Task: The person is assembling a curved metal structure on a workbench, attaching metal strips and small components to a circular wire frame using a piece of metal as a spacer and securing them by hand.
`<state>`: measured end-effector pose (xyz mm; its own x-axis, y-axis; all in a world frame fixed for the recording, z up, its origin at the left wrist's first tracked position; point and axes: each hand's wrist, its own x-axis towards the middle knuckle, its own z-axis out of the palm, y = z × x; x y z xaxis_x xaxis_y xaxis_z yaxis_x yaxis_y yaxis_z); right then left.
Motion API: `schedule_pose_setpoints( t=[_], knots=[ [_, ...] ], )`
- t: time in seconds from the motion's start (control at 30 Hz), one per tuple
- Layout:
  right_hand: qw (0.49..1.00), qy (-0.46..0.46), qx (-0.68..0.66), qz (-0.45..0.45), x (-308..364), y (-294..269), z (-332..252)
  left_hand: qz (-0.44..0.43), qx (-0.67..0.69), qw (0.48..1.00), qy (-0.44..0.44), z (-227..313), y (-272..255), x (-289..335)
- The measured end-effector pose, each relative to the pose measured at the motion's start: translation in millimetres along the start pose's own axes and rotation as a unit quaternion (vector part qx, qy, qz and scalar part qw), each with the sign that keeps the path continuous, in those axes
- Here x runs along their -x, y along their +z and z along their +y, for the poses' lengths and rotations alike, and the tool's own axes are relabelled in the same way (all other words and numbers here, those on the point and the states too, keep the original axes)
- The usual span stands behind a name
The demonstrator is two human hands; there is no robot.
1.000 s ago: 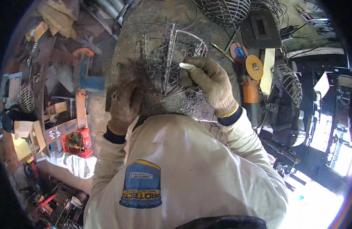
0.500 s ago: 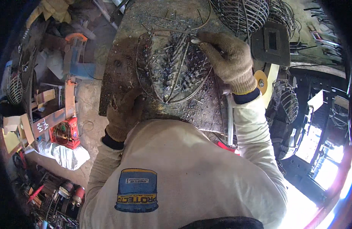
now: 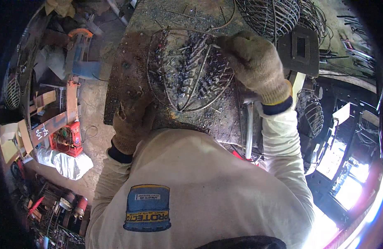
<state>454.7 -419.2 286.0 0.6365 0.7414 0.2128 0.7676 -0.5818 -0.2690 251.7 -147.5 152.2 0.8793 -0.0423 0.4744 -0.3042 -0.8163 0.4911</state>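
A bent wire frame (image 3: 198, 108), rounded with several rods meeting at its near end, lies on the dark worktable (image 3: 127, 85). My right hand (image 3: 255, 62), in a brown knitted glove, is closed at the frame's far right side. A small pale tip shows at its fingers; what it belongs to is hidden. My left hand (image 3: 133, 124), gloved too, rests at the table's near left edge, left of the frame. Its fingers lie in shadow and look loosely extended, with nothing visible in them. Short metal bits (image 3: 191, 76) are scattered inside and around the frame.
A dark welding shield (image 3: 299, 52) is right of my right hand. Beyond it sit a round wire basket (image 3: 270, 14) and coiled wire (image 3: 313, 20). A metal tube (image 3: 249, 128) stands by the table's right edge. A red crate (image 3: 67, 139) is on the floor at left.
My right hand has turned and shifted slightly right, with its back now more toward me. The view has shifted a little. My left hand stays by the table edge.
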Motion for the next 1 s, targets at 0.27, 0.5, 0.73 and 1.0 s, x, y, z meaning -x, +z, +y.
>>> schedule_pose_setpoints(
  t=[0.27, 0.5, 0.73, 1.0],
  knots=[
    [0.998, -0.009, -0.046, 0.046, -6, 0, -4, -0.002, -0.055, 0.998, 0.002, 0, 3, 4],
    [0.998, -0.031, -0.026, 0.044, -6, 11, 1, -0.01, -0.017, 1.0, -0.016, 2, 1, 3],
    [1.0, 0.001, -0.023, 0.0, 1, -6, -1, -0.025, -0.013, 0.999, -0.028, 0, 2, 4],
    [0.996, -0.044, -0.015, 0.073, 1, 16, 3, -0.038, 0.05, 0.997, -0.043, -6, 4, 11]
  ],
)
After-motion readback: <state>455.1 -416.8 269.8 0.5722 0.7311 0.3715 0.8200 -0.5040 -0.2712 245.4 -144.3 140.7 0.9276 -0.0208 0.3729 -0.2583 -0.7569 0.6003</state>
